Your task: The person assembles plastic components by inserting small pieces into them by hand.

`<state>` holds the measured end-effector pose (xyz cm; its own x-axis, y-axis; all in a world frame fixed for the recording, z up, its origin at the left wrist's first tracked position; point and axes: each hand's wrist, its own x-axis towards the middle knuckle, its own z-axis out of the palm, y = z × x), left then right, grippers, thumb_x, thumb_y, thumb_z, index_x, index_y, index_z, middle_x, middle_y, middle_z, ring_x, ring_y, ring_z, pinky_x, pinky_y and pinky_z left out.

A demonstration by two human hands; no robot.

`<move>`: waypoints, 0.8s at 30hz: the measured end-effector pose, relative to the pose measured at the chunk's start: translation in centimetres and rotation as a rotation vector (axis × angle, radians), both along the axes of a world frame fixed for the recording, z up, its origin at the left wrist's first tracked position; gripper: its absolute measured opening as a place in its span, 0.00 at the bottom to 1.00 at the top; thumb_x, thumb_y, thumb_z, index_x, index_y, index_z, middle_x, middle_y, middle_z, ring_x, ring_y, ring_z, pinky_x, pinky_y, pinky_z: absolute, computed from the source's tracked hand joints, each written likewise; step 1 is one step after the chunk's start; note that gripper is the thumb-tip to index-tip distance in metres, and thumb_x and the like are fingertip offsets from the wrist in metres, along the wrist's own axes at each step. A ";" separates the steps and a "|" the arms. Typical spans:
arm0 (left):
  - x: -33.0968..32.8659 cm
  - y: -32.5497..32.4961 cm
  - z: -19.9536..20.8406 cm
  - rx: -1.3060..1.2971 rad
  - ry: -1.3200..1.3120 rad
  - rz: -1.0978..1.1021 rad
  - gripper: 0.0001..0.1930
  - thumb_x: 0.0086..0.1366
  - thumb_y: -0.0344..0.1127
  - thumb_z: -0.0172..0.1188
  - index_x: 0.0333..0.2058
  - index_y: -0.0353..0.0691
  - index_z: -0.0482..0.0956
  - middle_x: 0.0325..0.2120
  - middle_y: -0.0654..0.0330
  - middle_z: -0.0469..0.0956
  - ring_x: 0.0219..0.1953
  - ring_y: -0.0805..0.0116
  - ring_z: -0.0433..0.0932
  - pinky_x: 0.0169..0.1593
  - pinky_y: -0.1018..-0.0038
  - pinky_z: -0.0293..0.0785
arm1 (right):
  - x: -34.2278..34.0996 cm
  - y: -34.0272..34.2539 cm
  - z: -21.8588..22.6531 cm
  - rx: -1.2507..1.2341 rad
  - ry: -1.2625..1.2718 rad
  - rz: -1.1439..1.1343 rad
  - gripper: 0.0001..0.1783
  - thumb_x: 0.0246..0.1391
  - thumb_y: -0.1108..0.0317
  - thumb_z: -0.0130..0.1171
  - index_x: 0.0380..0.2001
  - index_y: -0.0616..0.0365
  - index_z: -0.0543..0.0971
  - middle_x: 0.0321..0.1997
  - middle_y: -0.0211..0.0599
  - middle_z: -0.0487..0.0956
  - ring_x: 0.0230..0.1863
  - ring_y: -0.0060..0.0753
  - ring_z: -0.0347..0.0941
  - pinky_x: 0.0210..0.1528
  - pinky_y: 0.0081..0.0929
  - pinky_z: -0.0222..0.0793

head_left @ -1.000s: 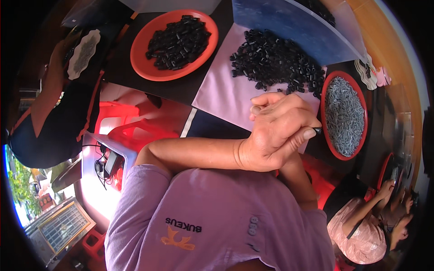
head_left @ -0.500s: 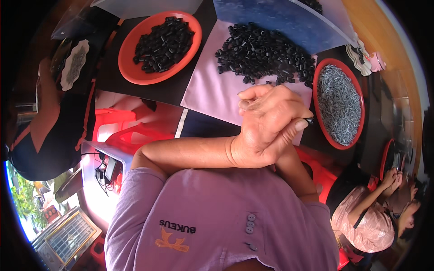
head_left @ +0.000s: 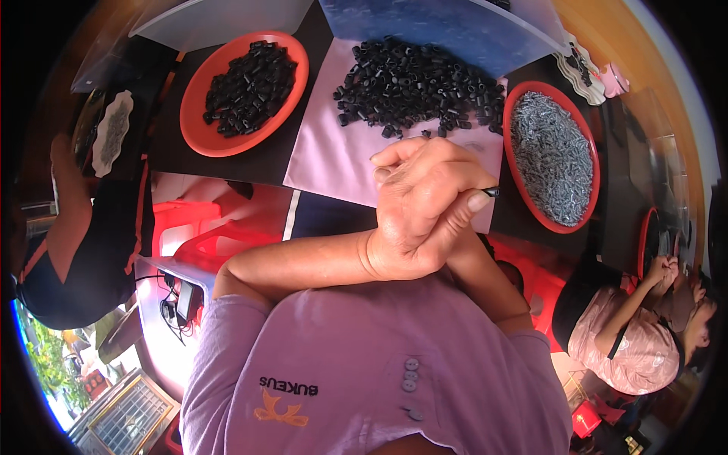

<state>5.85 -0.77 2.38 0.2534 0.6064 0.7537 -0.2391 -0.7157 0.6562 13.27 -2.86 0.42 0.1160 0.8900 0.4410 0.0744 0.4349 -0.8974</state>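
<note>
My left hand (head_left: 428,201) is closed in front of my chest. Thumb and index finger pinch a small black tubular piece (head_left: 491,192), whose end sticks out on the right. My right forearm (head_left: 489,277) rises behind it, and my right hand is almost wholly hidden by the left, so what its fingers do does not show. Beyond the hands, a heap of small black tubular pieces (head_left: 417,83) lies on a pink cloth (head_left: 322,155). To the right stands a red bowl (head_left: 594,201) full of small silvery metal parts (head_left: 552,159).
An orange-red bowl (head_left: 196,114) of black pieces (head_left: 250,87) stands at the left. A translucent plastic bin (head_left: 440,34) stands behind the heap. Co-workers sit at both sides: a person in a dark top (head_left: 83,258) on the left, another in a patterned pink top (head_left: 626,345) on the right.
The whole view has shifted, with the table things now farther left in the picture. My hands keep nearly the same pose, the black tubular piece still pinched.
</note>
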 end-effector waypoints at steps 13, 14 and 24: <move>-0.1 -0.1 0.0 0.030 0.027 0.022 0.07 0.56 0.23 0.61 0.35 0.35 0.78 0.30 0.56 0.77 0.32 0.63 0.77 0.41 0.73 0.67 | 0.4 -0.3 0.2 0.003 0.029 0.000 0.05 0.57 0.72 0.58 0.30 0.63 0.77 0.31 0.33 0.78 0.33 0.26 0.77 0.34 0.23 0.70; -0.1 -0.1 0.1 0.019 0.040 0.029 0.07 0.57 0.22 0.61 0.35 0.34 0.78 0.29 0.55 0.77 0.32 0.63 0.77 0.41 0.73 0.68 | 0.4 -0.4 0.2 0.003 0.032 0.001 0.05 0.57 0.72 0.58 0.30 0.63 0.77 0.31 0.33 0.78 0.33 0.26 0.77 0.33 0.23 0.70; -0.2 -0.8 0.2 -0.046 0.084 0.063 0.06 0.58 0.22 0.60 0.36 0.32 0.79 0.31 0.52 0.78 0.34 0.61 0.79 0.46 0.74 0.70 | 1.0 -0.5 0.3 0.008 0.070 0.033 0.05 0.58 0.71 0.58 0.29 0.62 0.77 0.31 0.32 0.78 0.33 0.26 0.77 0.33 0.23 0.70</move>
